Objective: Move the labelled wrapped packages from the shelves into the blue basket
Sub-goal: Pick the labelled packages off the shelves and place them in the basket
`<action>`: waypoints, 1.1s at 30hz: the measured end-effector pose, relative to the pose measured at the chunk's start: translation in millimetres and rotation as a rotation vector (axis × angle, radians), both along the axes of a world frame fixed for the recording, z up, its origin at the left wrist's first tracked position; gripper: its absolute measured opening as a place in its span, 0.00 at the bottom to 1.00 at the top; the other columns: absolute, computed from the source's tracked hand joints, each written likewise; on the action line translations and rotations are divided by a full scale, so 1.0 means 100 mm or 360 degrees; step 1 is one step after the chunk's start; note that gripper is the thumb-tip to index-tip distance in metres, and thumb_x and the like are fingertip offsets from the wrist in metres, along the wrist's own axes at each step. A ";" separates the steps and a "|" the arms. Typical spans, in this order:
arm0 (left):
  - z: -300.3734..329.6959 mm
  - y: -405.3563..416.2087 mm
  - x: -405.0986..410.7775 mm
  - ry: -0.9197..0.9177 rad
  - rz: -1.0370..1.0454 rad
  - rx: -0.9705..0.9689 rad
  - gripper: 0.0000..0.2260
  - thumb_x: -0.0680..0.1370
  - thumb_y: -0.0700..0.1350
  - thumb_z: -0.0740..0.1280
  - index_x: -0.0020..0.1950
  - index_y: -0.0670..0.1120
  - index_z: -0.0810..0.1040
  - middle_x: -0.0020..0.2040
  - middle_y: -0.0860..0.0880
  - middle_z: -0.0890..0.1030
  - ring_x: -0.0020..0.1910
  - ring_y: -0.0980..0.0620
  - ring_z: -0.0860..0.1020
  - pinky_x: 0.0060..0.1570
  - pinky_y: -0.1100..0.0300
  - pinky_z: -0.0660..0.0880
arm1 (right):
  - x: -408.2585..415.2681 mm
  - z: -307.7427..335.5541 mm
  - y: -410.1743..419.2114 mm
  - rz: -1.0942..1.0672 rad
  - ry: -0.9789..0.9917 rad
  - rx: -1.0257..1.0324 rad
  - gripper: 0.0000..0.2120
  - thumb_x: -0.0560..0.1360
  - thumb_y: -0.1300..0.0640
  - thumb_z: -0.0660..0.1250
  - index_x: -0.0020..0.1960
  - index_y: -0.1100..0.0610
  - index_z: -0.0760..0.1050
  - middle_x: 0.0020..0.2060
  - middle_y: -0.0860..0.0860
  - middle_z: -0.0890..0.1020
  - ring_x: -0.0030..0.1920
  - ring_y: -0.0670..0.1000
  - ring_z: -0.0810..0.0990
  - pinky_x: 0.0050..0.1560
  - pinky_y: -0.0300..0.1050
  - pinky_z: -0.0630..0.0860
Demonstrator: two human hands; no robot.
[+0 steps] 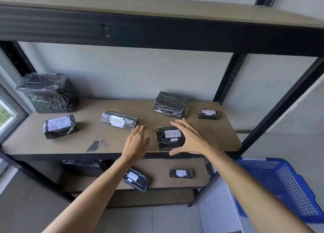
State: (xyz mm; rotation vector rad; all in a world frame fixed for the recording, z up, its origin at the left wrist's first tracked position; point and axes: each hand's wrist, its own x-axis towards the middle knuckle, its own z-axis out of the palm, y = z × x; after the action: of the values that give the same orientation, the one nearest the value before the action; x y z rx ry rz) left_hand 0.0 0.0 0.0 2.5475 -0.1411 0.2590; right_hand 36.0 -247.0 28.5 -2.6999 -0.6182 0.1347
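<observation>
Several black wrapped packages with white RETURN labels lie on the middle shelf (105, 145): one at the left (60, 126), one in the middle (119, 120), one near the front (170, 138) and a small one at the far right (208, 114). My right hand (190, 138) spreads open around the right side of the front package, thumb below it. My left hand (137, 142) hovers open just left of that package. Two more labelled packages (135, 179) (181, 173) lie on the lower shelf. The blue basket (284, 185) stands at the lower right.
Unlabelled wrapped packages stand at the back left (48, 92) and back middle (170, 104) of the middle shelf, and another (82, 167) on the lower shelf. Black uprights (280, 106) frame the right side. A window (7, 117) is at the left.
</observation>
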 end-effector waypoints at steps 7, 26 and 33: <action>-0.30 0.03 0.04 -0.0119 -0.0094 0.0257 0.21 0.79 0.51 0.59 0.70 0.47 0.71 0.71 0.50 0.73 0.74 0.49 0.65 0.72 0.48 0.60 | -0.04 -0.13 -0.07 -0.0153 -0.0108 -0.0044 0.59 0.54 0.22 0.73 0.79 0.43 0.59 0.71 0.41 0.67 0.69 0.48 0.65 0.68 0.57 0.64; -0.32 -0.08 0.06 -0.0099 -0.0138 0.0336 0.20 0.79 0.51 0.55 0.67 0.48 0.75 0.71 0.51 0.73 0.74 0.49 0.65 0.69 0.42 0.58 | -0.56 -0.36 0.08 -0.0909 -0.0275 0.0108 0.61 0.47 0.14 0.62 0.75 0.40 0.63 0.66 0.44 0.68 0.65 0.50 0.67 0.62 0.58 0.63; -0.16 -0.38 0.01 -0.0104 -0.0260 0.0265 0.17 0.79 0.45 0.62 0.68 0.50 0.73 0.68 0.51 0.74 0.67 0.48 0.72 0.68 0.38 0.62 | -0.79 -0.38 -0.08 -0.1028 -0.0388 0.0254 0.58 0.48 0.18 0.69 0.72 0.44 0.65 0.63 0.45 0.69 0.63 0.51 0.67 0.60 0.55 0.63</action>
State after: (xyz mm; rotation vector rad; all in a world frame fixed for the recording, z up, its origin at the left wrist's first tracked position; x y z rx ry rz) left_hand 0.6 -37.6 -15.7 2.6739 -0.4097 0.2765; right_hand -43.4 -255.3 -9.9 -2.6289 0.1965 -0.3964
